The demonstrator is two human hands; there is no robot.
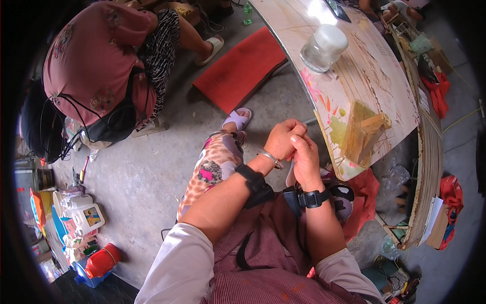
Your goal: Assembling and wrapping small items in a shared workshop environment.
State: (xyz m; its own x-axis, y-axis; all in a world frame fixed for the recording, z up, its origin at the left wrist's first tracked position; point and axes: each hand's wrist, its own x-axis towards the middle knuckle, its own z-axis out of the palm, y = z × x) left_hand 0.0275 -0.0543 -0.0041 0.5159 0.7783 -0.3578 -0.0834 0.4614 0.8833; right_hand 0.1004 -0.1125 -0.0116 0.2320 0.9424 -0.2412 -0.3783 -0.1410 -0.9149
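My left hand and my right hand meet in front of my lap, close to the near left edge of the table. The fingers of both are curled in against each other, the right thumb lying along the left hand. Whatever is between them, if anything, stays hidden. A metal bangle circles my left wrist, and each forearm wears a black strapped device. Nearest to the hands on the tabletop is a wooden block stand with a slanted piece on it. Farther back stands a clear jar with a white lid.
A person in a pink top sits bent over at the left. A red mat lies on the floor ahead. Bottles and a red jug crowd the lower left. A phone rests at the table's far end; a wooden-edged bench runs right.
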